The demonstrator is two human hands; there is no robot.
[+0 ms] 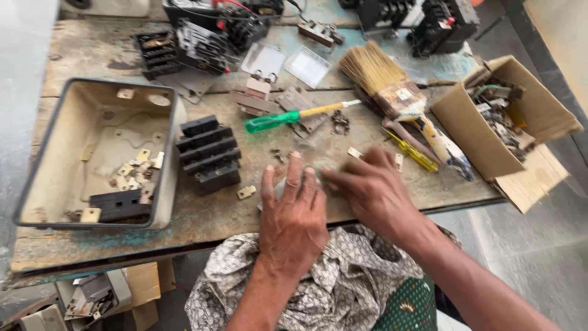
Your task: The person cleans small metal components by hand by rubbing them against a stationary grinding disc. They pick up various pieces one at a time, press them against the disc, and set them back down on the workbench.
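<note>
Two bare hands meet at the lower middle of the frame, over a worn wooden surface [380, 153] streaked with blue paint. The left hand [294, 217] lies palm down with its fingers spread flat, pressing on a small pale grey piece [278, 189] that shows only at the edge of the hand; its grip is flat and open, resting on the piece rather than wrapped around it. The right hand [367, 187] comes in from the lower right, blurred, with its fingertips touching those of the left hand over the same spot; whether its grip is closed on anything I cannot tell.

Just left of the left hand lies a small beige clip [246, 192], and beyond it a black ribbed block [208, 153]. Further left, filling the left of the frame, sits an open metal box [61, 153] holding small beige bits and a dark part. Above the hands, a green-handled screwdriver [294, 116] lies slanted across the middle, with flat metal plates about it. To the upper right lie a paintbrush [392, 86] with pale bristles and, beside it, a yellow-handled screwdriver [416, 153] near the right hand. At the right edge an open cardboard box [459, 129] full of scrap parts overhangs the surface. A patterned cloth [343, 282] covers the person's lap at the bottom.
</note>
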